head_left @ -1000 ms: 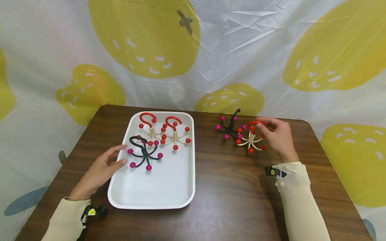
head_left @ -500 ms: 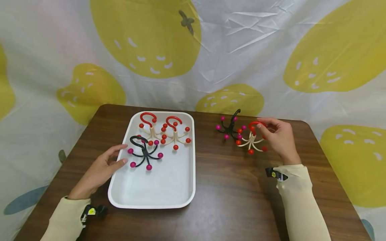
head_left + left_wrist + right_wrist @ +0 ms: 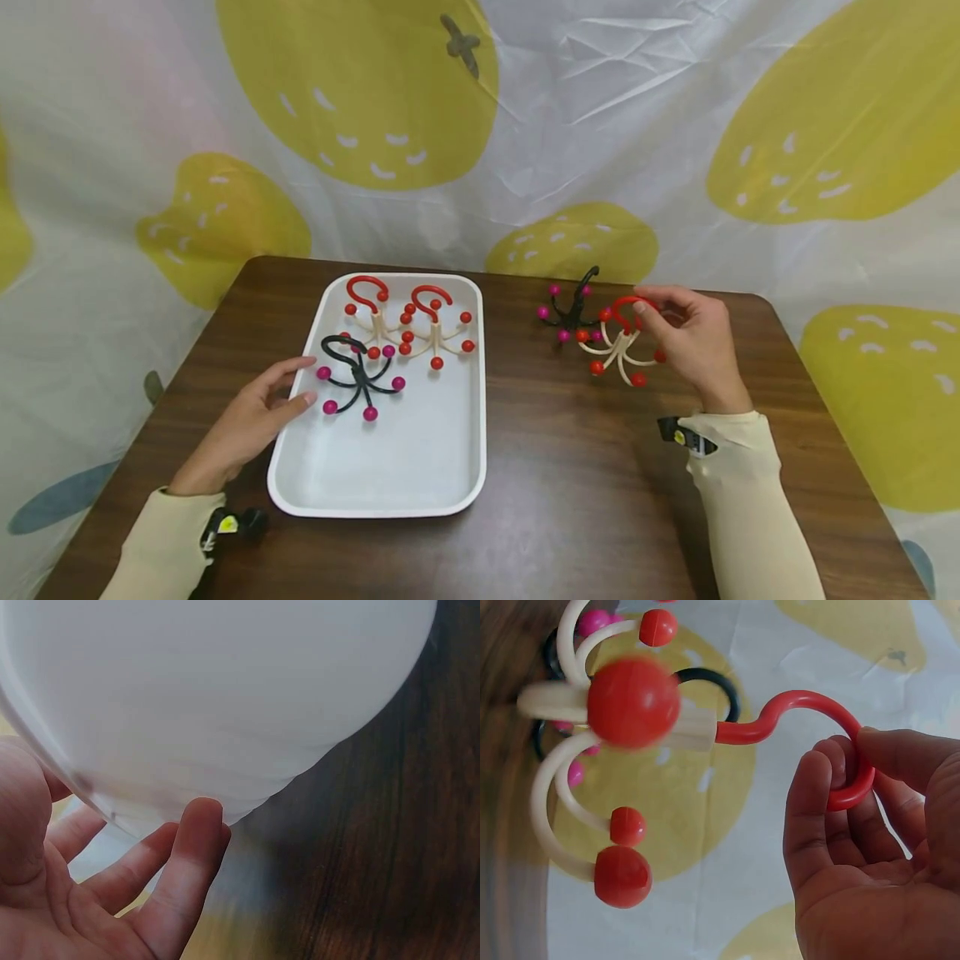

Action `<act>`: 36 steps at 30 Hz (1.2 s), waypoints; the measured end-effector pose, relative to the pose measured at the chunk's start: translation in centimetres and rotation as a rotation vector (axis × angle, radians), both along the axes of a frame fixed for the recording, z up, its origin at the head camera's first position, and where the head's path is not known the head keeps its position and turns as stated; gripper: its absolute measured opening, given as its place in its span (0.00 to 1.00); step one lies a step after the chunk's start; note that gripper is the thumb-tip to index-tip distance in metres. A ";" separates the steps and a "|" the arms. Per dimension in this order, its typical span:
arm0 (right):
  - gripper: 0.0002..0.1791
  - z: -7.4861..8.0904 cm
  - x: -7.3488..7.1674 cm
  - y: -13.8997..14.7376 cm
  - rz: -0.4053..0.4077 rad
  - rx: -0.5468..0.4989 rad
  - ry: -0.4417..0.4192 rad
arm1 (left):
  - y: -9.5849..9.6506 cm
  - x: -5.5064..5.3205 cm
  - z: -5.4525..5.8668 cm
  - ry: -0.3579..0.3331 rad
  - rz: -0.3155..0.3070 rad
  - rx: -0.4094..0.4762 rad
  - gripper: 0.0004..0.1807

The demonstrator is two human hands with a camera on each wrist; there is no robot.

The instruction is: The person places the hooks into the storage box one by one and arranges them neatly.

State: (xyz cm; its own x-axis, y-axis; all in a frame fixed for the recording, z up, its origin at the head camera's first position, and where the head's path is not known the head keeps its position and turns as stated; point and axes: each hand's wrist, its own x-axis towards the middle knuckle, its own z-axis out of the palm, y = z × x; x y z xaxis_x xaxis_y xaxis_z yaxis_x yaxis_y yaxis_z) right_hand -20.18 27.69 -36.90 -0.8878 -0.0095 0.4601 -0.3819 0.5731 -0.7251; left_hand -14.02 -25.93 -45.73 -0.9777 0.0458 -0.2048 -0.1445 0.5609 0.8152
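My right hand (image 3: 686,337) pinches the red hook of a cream multi-arm hanger with red ball tips (image 3: 621,348), thumb against the fingers. In the right wrist view this hanger (image 3: 697,729) points its arms away from the palm. Just behind it, a black multi-arm hanger with magenta balls (image 3: 572,317) stands on the table. My left hand (image 3: 247,425) rests at the left side of a white tray (image 3: 480,417), with thumb and index finger over the rim. In the left wrist view other fingers (image 3: 196,840) touch the tray's outer wall (image 3: 225,697).
Inside the tray stand two cream hangers with red hooks, one at the left (image 3: 377,323) and one at the right (image 3: 436,333), and a black hanger (image 3: 360,379) nearer me. A fruit-print cloth (image 3: 525,150) hangs behind the brown table (image 3: 570,500).
The cream hanger in my right hand has turned and shifted slightly left and toward me, apparently lifting a little. My left hand, the tray and the other hangers stay in place.
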 end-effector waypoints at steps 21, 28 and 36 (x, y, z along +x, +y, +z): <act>0.13 1.8 1.2 -3.7 0.224 -0.123 0.058 | -0.1 0.0 -0.2 0.007 0.004 -0.008 0.33; 0.12 3.0 2.4 -6.1 0.280 -0.123 0.060 | 0.0 0.1 -0.1 0.013 -0.007 0.030 0.33; 0.11 3.5 2.6 -8.3 0.339 -0.170 0.025 | 0.0 0.1 0.0 0.019 -0.010 0.026 0.33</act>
